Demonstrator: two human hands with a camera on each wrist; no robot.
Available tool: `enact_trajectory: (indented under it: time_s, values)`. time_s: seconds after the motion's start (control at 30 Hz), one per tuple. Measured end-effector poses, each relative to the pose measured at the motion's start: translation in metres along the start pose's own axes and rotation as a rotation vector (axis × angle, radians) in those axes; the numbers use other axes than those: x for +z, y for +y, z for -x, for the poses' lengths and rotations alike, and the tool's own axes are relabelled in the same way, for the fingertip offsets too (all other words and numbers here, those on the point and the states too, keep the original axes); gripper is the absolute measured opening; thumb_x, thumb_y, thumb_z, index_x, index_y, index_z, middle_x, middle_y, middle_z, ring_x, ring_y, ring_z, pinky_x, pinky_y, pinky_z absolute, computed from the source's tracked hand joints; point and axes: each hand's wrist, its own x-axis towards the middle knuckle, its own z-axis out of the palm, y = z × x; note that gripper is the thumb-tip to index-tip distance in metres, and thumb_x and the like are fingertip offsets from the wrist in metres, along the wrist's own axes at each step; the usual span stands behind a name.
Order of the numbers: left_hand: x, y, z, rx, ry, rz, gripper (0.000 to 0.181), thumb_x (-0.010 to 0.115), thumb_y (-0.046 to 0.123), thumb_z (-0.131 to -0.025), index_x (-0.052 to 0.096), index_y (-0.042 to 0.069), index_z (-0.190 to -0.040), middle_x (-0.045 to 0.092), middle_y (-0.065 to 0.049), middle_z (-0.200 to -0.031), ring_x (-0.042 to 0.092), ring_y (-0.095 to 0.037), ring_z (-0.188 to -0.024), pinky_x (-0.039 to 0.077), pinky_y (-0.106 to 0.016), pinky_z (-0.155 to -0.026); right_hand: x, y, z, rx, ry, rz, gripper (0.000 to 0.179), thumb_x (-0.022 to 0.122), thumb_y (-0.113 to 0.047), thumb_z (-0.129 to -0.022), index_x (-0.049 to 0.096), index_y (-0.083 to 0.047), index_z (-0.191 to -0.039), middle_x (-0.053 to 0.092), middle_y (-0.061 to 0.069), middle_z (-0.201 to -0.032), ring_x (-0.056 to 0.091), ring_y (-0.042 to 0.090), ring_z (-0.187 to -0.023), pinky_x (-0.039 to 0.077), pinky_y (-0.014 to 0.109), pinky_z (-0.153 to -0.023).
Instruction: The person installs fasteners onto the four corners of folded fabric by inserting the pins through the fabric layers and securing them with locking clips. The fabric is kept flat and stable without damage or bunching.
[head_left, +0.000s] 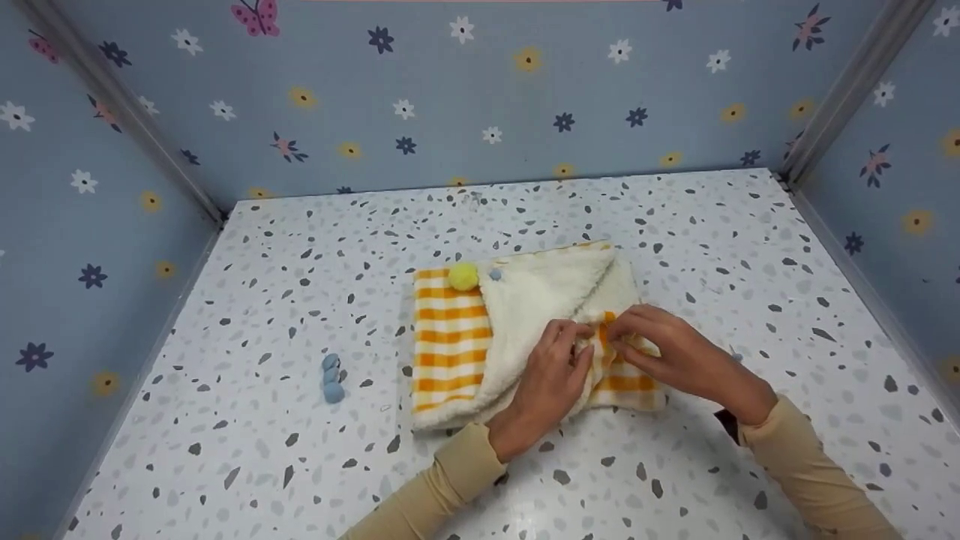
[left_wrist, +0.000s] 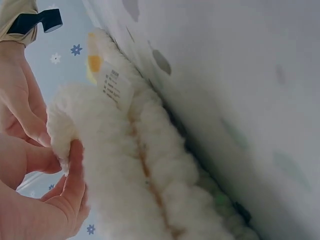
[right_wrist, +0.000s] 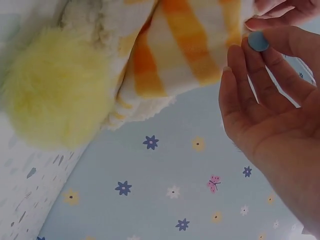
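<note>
A folded fleece-lined blanket (head_left: 450, 337) with orange-and-white checks lies on the speckled table, its white fleece flap (head_left: 540, 289) turned over the top. My left hand (head_left: 544, 379) pinches the fleece edge, also seen in the left wrist view, where a white label (left_wrist: 115, 87) shows on the blanket. Facing it, my right hand (head_left: 667, 345) is at the checked corner. Between its thumb and fingertips it holds a small round blue button-like piece (right_wrist: 258, 41). A similar blue piece (head_left: 496, 274) sits on the flap, next to a yellow pom-pom (head_left: 463, 277).
Several blue round pieces (head_left: 332, 379) lie in a row on the table (head_left: 262, 315), left of the blanket. Another small blue piece (head_left: 737, 355) shows beyond my right wrist. Blue flowered panels (head_left: 465, 97) stand at the back and both sides.
</note>
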Motion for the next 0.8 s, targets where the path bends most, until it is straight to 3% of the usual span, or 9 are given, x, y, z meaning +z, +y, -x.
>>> enact_trajectory:
  time_s: [0.13, 0.3, 0.43, 0.6, 0.7, 0.8]
  values:
    - [0.000, 0.000, 0.000, 0.009, -0.004, 0.018, 0.016, 0.059, 0.006, -0.104, 0.064, 0.000, -0.118, 0.057, -0.012, -0.121, 0.057, -0.014, -0.074, 0.051, -0.019, -0.069, 0.003, 0.001, -0.001, -0.011, -0.031, -0.012, 0.025, 0.075, 0.009, -0.087, 0.068, -0.008, -0.105, 0.065, -0.001, -0.103, 0.062, 0.013, -0.092, 0.054, 0.038, -0.074]
    - [-0.001, 0.001, 0.000, 0.022, -0.016, 0.016, 0.013, 0.058, 0.006, -0.104, 0.064, 0.002, -0.115, 0.058, -0.010, -0.118, 0.056, -0.014, -0.072, 0.049, -0.017, -0.068, 0.005, 0.005, 0.000, -0.048, -0.054, -0.021, 0.026, 0.074, 0.009, -0.088, 0.069, -0.008, -0.107, 0.065, 0.000, -0.103, 0.059, 0.014, -0.092, 0.051, 0.033, -0.076]
    - [0.000, 0.001, 0.000, 0.002, -0.027, 0.006, 0.018, 0.057, 0.007, -0.105, 0.058, 0.003, -0.122, 0.059, -0.009, -0.114, 0.057, -0.012, -0.072, 0.048, -0.017, -0.066, 0.004, 0.007, -0.001, 0.011, -0.079, -0.090, 0.032, 0.070, 0.009, -0.092, 0.064, -0.006, -0.120, 0.067, 0.001, -0.110, 0.064, 0.015, -0.098, 0.053, 0.030, -0.082]
    - [-0.001, 0.000, 0.000, -0.009, -0.042, -0.036, 0.039, 0.056, 0.004, -0.104, 0.049, 0.000, -0.141, 0.061, -0.010, -0.111, 0.056, -0.011, -0.071, 0.048, -0.019, -0.065, 0.004, 0.009, -0.001, 0.113, -0.105, -0.166, 0.056, 0.067, 0.003, -0.096, 0.044, -0.003, -0.147, 0.069, 0.003, -0.113, 0.069, 0.018, -0.099, 0.057, 0.035, -0.083]
    - [-0.002, 0.000, 0.001, 0.014, -0.047, -0.072, 0.040, 0.056, 0.002, -0.102, 0.052, 0.000, -0.142, 0.061, -0.010, -0.111, 0.057, -0.013, -0.073, 0.048, -0.020, -0.066, 0.004, 0.012, 0.001, 0.116, -0.110, -0.193, 0.066, 0.066, 0.002, -0.097, 0.036, -0.002, -0.156, 0.071, 0.004, -0.112, 0.070, 0.018, -0.098, 0.057, 0.036, -0.082]
    - [-0.002, -0.001, 0.001, 0.030, -0.044, -0.084, 0.035, 0.056, 0.001, -0.102, 0.058, 0.004, -0.137, 0.062, -0.009, -0.112, 0.057, -0.014, -0.074, 0.048, -0.020, -0.067, 0.004, 0.015, 0.003, 0.101, -0.106, -0.221, 0.062, 0.066, 0.002, -0.097, 0.041, 0.000, -0.154, 0.071, 0.005, -0.111, 0.070, 0.020, -0.098, 0.058, 0.033, -0.082]
